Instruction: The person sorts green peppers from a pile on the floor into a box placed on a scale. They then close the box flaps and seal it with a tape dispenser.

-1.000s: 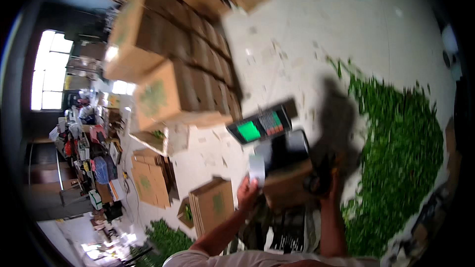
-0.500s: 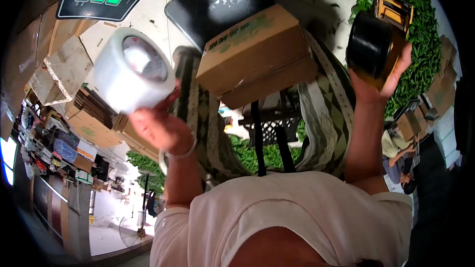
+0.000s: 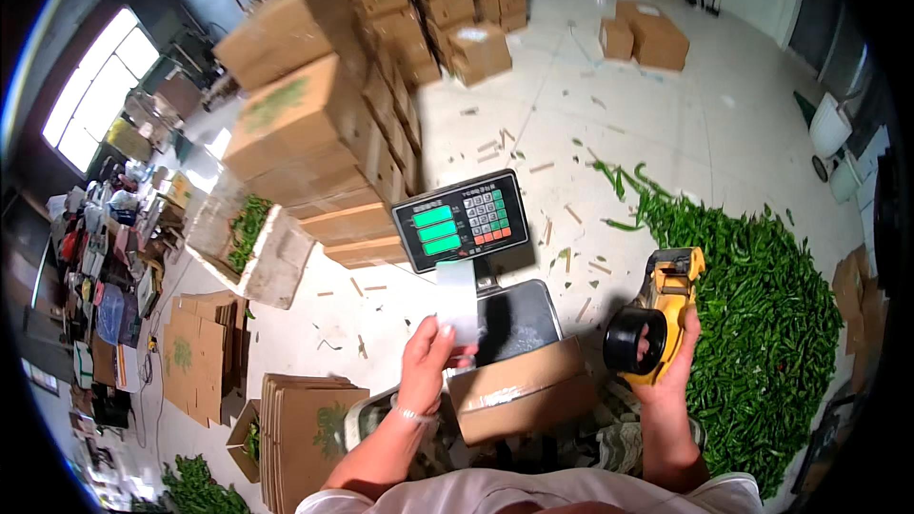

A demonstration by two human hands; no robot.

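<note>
My left hand (image 3: 428, 357), with a bracelet on the wrist, grips a wide roll of clear packing tape (image 3: 457, 302), seen edge-on as a whitish band. In my right hand (image 3: 666, 371) is a yellow tape dispenser (image 3: 678, 300) with a black round hub that shows no tape on it. Fingertips show through the hub's opening. Between my hands a closed brown carton (image 3: 522, 390) rests over my lap, against the near edge of a scale's dark platform (image 3: 519, 319). The scale's display panel (image 3: 462, 221) is lit green beyond the roll.
A large heap of green chili peppers (image 3: 752, 343) spreads on the floor at right. Stacked cartons (image 3: 305, 124) rise at far left. A white foam box (image 3: 271, 266) and flattened cartons (image 3: 200, 352) stand on the left. Cardboard strips and stray peppers litter the floor.
The view has tilted up, bringing the stacked cartons and the whole display panel into sight. The tape roll has turned edge-on beside the carton. The dispenser has come lower, its hub opening now visible.
</note>
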